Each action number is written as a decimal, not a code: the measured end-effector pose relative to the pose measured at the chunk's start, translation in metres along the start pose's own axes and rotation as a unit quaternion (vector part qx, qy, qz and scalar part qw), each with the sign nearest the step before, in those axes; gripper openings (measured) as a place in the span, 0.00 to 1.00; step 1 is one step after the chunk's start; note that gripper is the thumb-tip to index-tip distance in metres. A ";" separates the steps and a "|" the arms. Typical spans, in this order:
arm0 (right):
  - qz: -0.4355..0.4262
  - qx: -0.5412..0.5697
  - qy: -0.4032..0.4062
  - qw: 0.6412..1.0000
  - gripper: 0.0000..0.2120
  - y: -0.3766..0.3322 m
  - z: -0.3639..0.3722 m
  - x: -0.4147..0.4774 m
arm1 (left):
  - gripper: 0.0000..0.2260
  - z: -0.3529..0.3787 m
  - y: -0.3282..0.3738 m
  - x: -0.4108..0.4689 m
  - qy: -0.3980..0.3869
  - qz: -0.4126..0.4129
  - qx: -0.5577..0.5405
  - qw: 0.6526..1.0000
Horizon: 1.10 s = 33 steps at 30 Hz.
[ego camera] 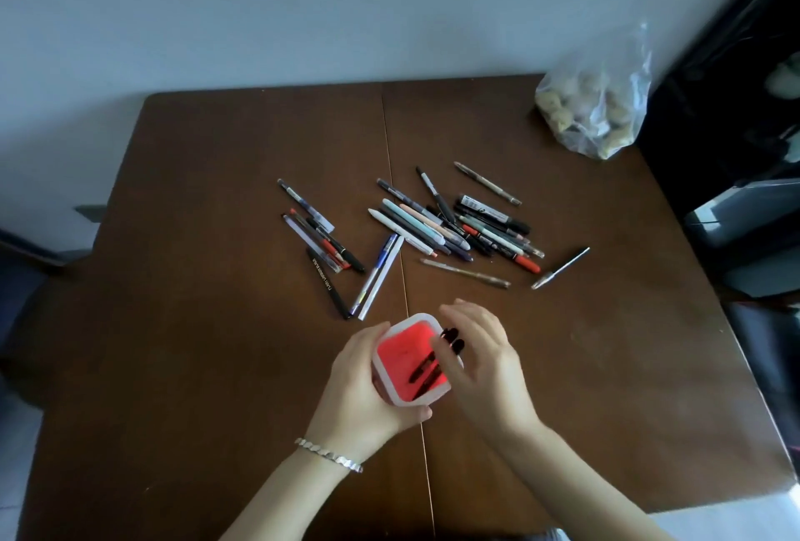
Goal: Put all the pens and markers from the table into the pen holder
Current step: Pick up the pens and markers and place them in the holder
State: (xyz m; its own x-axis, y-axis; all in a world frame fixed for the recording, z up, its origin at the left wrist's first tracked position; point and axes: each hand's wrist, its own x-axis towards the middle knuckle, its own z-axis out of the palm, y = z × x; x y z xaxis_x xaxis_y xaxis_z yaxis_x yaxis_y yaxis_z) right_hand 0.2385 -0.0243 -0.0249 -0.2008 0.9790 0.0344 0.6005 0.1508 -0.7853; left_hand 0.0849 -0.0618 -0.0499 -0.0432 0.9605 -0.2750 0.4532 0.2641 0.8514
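A red pen holder (400,352) with a white rim stands near the table's front middle. My left hand (359,389) wraps around its left side. My right hand (480,363) sits at its right rim, fingers around two black markers (452,341) whose lower ends lean inside the holder. Several pens and markers lie loose further back: a big heap (459,224) in the middle, a smaller cluster (322,237) to the left, two blue-and-white pens (379,276), and a silver pen (560,268) at the right.
The brown wooden table (195,324) has a seam down its middle. A clear plastic bag (595,107) of round items sits at the back right corner. Dark furniture stands off the right edge, a wall behind.
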 end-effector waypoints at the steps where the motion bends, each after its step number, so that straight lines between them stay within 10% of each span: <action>1: 0.021 0.031 0.016 0.999 0.16 0.006 -0.007 0.007 | 0.40 -0.002 -0.001 0.001 0.000 -0.005 -0.004 1.000; 5: 0.198 0.056 0.095 0.974 0.12 0.058 -0.038 0.062 | 0.40 -0.009 -0.003 0.009 0.014 -0.017 0.012 1.000; 9: 0.315 -0.149 0.009 0.937 0.20 0.130 -0.056 0.109 | 0.38 -0.012 -0.007 0.016 0.019 -0.014 0.033 0.999; 18: 0.048 -0.539 -0.264 0.799 0.12 0.171 -0.075 0.126 | 0.37 -0.012 -0.018 0.022 0.017 -0.054 0.008 0.998; 22: 0.162 -0.339 -0.185 0.908 0.06 0.150 -0.068 0.113 | 0.37 -0.013 -0.017 0.031 0.004 -0.057 0.020 0.998; 33: 0.106 -0.299 -0.164 0.934 0.12 0.139 0.007 0.117 | 0.35 -0.024 -0.004 0.029 0.019 -0.056 0.037 0.998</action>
State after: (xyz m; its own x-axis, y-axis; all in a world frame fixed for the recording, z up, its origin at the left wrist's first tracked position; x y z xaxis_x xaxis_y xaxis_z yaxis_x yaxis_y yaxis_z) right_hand 0.2928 0.1103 -0.1345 -0.1953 0.9154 -0.3520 0.9592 0.1035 -0.2631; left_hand 0.0599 -0.0327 -0.0508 -0.1304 0.9286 -0.3475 0.5084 0.3635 0.7806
